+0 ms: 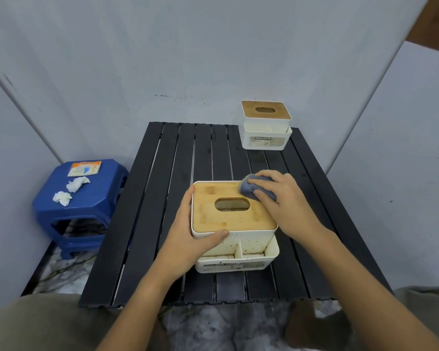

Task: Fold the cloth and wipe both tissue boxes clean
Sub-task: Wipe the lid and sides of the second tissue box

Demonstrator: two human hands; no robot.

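Slatted black table [167, 188], grey walls: near tissue box [235, 226] under wipe.
Left hand [188, 229] gripped its side, likely steadying; right hand [281, 198] pressed folded cloth [249, 187] onto lid.

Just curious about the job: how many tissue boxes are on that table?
2. The near box is between the hands, being wiped; the far box stands at the table's back right corner.

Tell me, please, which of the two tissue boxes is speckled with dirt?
The near box, held by the left hand: dark specks dot its white front. The far box by the wall looks clean.
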